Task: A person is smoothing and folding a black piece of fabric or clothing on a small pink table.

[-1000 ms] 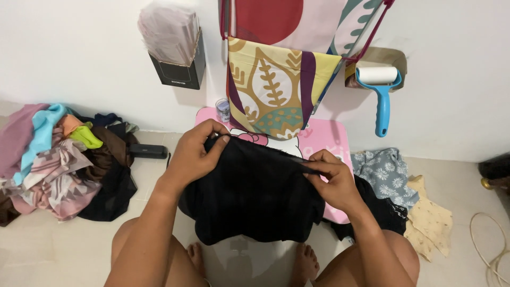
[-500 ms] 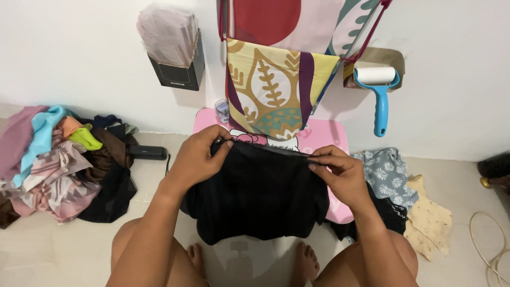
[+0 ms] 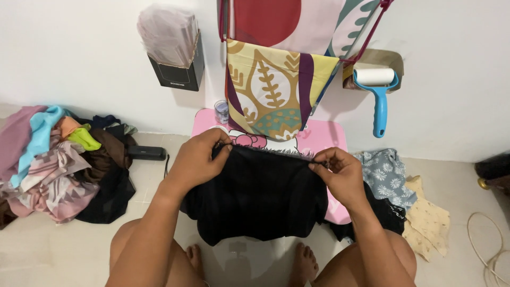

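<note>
Since a second ago both hands have pushed the black garment [image 3: 257,199] further up over the pink low table [image 3: 319,138], and I see its top edge now pulled straighter. That edge, the garment's long axis, runs left to right across the table, with the body hanging off the table's near side. My left hand [image 3: 199,159] pinches the left end of the edge; my right hand [image 3: 340,172] pinches the right end. Left of the table lies a heap of clothes [image 3: 53,159]; right of it, a floral blue cloth [image 3: 388,172].
</note>
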